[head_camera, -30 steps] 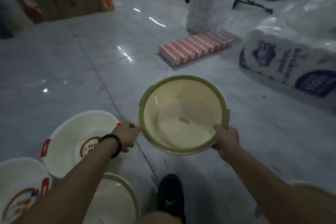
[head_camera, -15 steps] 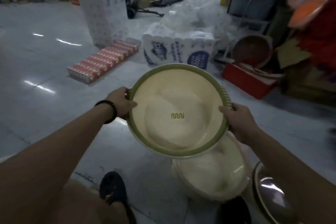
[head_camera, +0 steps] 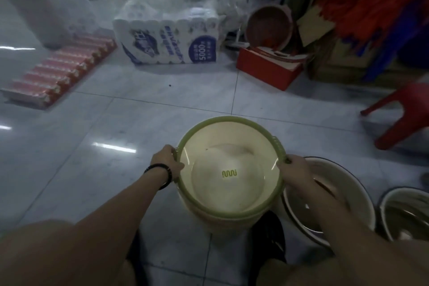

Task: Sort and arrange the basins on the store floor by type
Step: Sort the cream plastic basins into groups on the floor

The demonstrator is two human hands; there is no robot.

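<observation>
Turning away from the white red-handled basins seen a second ago, the person now faces the cluttered side of the store, and the round cream plastic basin with the olive-green rim (head_camera: 228, 169) has come down from chest height onto what looks like a stack of matching cream basins (head_camera: 222, 220) standing on the grey tiled floor (head_camera: 97, 169). Off to the left lies a flat tray of red-and-white cartons (head_camera: 58, 76), with a wrapped pack of white paper rolls printed in blue (head_camera: 169, 42) just beyond it. The left hand (head_camera: 166, 161), a dark band at its wrist, is clamped on the basin's left rim; the basin sits between both hands, seemingly nested into the one beneath, though whether it is fully seated I cannot tell. The right hand (head_camera: 294, 174) grips the right rim by its ribbed green handle. Just beside the stack to the right sits a wide pale basin with a thin dark rim (head_camera: 348, 174), and next to that a second dark-rimmed one (head_camera: 404, 213), cut off by the frame. Beyond them stand a red cardboard box (head_camera: 267, 67) and a red plastic stool (head_camera: 399, 111). I'd judge the green-rimmed sort is being gathered here, apart from the others, with letting go the likely next step.
</observation>
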